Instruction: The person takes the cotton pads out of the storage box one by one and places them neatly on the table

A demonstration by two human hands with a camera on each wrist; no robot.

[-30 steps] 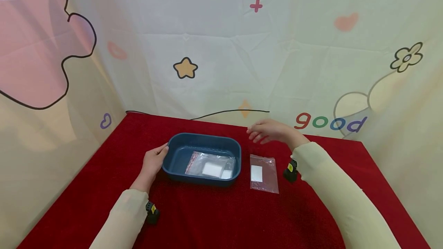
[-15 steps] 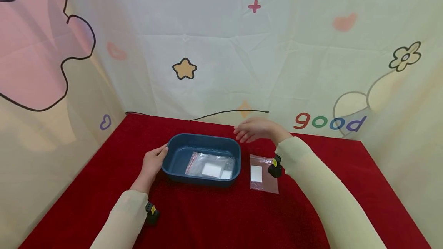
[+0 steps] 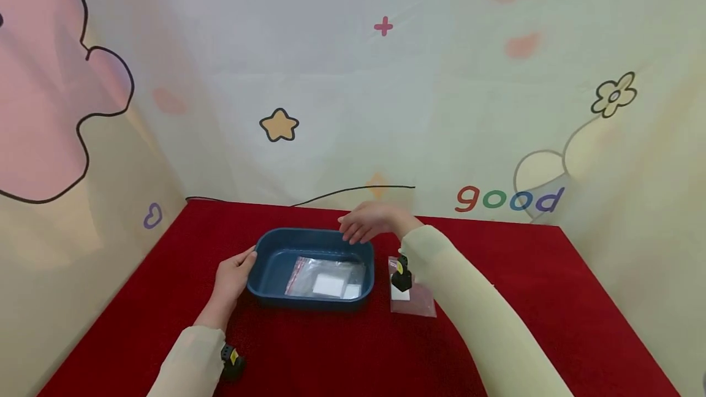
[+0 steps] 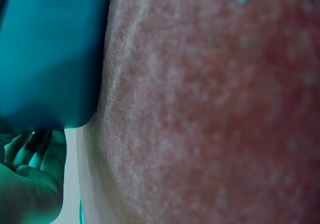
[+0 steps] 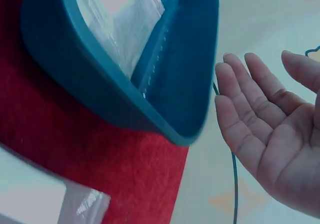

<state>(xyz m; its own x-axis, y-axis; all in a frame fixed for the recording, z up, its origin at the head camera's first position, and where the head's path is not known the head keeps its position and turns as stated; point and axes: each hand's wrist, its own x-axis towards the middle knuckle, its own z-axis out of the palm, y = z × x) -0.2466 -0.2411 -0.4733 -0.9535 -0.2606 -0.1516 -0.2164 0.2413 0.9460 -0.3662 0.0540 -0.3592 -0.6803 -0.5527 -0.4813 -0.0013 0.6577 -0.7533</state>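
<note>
A dark blue rectangular plastic basin (image 3: 273, 269) stands on the red cloth. Inside it lie clear zip-lock bags (image 3: 300, 283) with white labels, overlapping. My left hand (image 3: 228, 277) grips the basin's left end, thumb at the rim; its fingers (image 4: 52, 154) show against the end wall in the left wrist view. Over the basin's far right corner hovers my right hand (image 3: 371, 222), holding nothing. In the right wrist view its fingers (image 5: 255, 103) are relaxed and slightly bent, the palm facing the basin. Another zip-lock bag (image 3: 416, 302) lies flat right of the basin, partly hidden by the right wrist camera.
Red cloth (image 3: 309, 354) covers the table. A pale printed curtain (image 3: 331, 127) hangs behind the table's far edge and along both sides. Black cameras (image 3: 231, 361) are strapped to both wrists.
My right hand has moved left, from above the table beside the basin to over its far right corner. The left hand keeps its grip. The head view has shifted slightly.
</note>
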